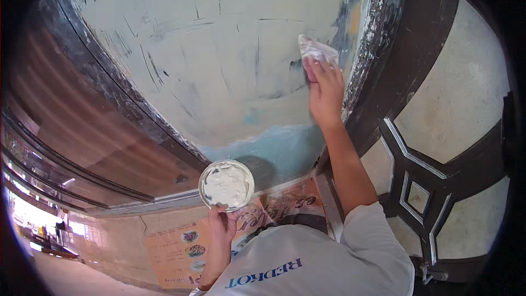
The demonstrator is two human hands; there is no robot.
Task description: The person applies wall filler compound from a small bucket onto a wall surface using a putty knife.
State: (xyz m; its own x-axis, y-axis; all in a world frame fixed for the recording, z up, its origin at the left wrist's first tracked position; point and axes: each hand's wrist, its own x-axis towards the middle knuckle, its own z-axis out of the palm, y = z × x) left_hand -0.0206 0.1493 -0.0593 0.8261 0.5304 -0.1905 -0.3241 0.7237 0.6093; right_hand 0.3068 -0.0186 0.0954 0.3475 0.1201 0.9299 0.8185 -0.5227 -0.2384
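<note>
My left hand (221,220) grips the lower rim of a round tub (204,193) of thick white paste (226,183), with dark smudges along the inside. Up and to the right, my right hand (327,89) is closed around a pink and white spreader (315,53), a thin pointed piece with whitish smears. It lies against a pale panel (219,77) near the right edge. The panel carries uneven whitish paste, dark scratches and thin streaks, with a bluish strip (274,145) at its lower end. Whether the spreader is stiff or cloth-like, I cannot tell.
Dark, paint-chipped frame strips (372,38) border the panel. At the right stands a dark door or gate (427,153) with pale inset panes and a metal handle (434,275). Brown glass (109,131) spans the left. An orange printed banner (175,252) lies below.
</note>
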